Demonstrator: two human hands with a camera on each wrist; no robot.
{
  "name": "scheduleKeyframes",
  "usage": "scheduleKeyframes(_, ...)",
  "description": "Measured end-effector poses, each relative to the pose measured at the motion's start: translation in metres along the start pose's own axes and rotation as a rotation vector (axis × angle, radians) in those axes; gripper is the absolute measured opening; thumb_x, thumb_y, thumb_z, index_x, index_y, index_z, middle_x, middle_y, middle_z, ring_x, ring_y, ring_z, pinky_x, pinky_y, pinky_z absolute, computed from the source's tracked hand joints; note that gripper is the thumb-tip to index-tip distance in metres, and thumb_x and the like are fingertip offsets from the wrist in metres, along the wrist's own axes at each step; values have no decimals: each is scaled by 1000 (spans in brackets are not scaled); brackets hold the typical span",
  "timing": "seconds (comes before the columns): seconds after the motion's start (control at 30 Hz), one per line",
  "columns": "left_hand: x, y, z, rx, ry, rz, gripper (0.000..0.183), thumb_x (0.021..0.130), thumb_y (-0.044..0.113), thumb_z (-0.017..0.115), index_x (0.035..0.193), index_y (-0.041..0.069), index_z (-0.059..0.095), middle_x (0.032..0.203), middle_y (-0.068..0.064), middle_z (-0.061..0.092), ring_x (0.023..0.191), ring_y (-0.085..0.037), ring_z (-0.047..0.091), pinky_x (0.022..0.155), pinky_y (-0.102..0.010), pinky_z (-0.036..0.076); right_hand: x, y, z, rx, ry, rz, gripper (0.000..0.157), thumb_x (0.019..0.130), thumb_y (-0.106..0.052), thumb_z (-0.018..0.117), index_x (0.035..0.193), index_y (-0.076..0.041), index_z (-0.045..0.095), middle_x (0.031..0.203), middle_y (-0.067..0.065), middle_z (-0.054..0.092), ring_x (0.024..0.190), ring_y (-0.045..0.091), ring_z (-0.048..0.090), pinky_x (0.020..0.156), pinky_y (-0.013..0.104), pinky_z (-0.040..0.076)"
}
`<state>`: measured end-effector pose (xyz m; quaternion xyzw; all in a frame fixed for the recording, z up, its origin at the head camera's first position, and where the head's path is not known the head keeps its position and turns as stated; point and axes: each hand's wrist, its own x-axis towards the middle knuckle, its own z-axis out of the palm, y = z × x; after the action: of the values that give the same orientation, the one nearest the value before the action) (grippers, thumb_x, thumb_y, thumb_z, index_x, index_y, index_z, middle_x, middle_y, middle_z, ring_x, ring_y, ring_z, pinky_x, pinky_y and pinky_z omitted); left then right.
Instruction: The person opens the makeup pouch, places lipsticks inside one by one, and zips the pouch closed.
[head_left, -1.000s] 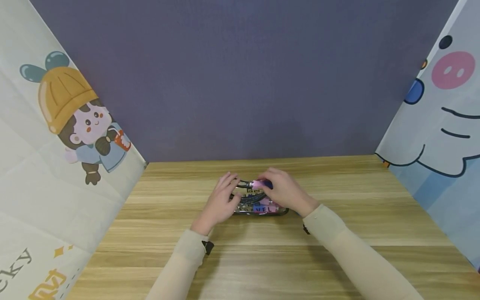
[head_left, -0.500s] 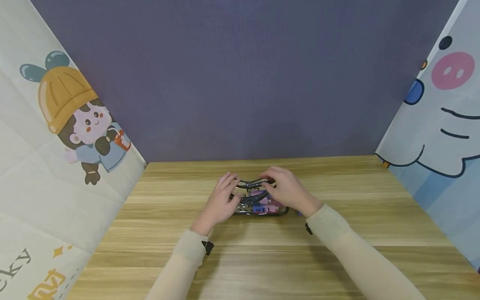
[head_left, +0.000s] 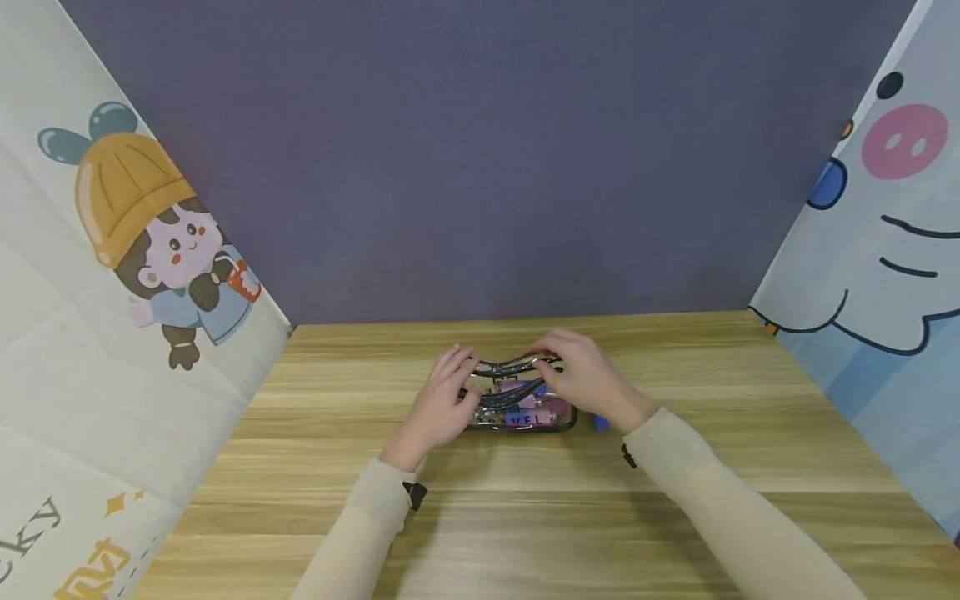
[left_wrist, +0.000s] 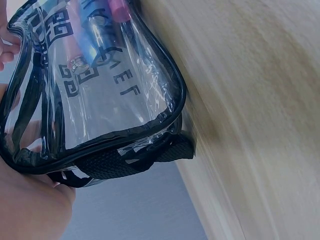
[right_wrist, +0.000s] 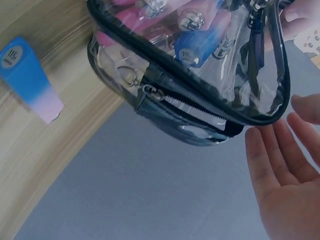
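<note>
A clear zip bag with black trim (head_left: 487,417) stands on the table, its top open, with lettering on its side. My left hand (head_left: 438,408) grips its left end, fingers at the far rim and thumb at the near rim; part of that hand (left_wrist: 30,210) shows beside the bag in the left wrist view. Several pink-and-blue tapered tubes (right_wrist: 202,45) lie inside. At the bag's right end my right hand (head_left: 581,375) has its fingertips at the rim, fingers fairly straight (right_wrist: 285,170), holding no tube.
One more blue-and-pink tapered tube (right_wrist: 30,75) lies on the wooden table (head_left: 480,517) just right of the bag, partly hidden by the right arm in the head view. A dark wall panel (head_left: 480,167) rises behind the table, with printed cloths at both sides.
A pink-and-blue tube in my right hand went down into the bag and was let go. The right hand then shifted slightly right along the rim. The left hand stayed put.
</note>
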<state>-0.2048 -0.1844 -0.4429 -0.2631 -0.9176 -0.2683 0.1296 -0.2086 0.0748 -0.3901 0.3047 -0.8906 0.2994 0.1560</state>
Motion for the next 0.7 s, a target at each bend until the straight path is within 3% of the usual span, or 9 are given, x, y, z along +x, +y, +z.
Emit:
scheduleKeyframes(0.4,0,1,-1,-7,2,1,55,102,27,46,148,-2,48,160,-15,38,152,-36,23,125,-53,14,-1,13,-10,-91,51,-42,24,91,-5,73,114,0,72,109,11,71,98,27,68,88,45,58)
scheduleKeyframes(0.7,0,1,0,-1,-7,-14,55,103,28,45,149,-1,47,161,-14,36,154,-31,19,125,-50,11,-8,26,-14,-133,68,1,28,90,-3,71,117,-1,71,112,14,70,92,28,67,82,45,59)
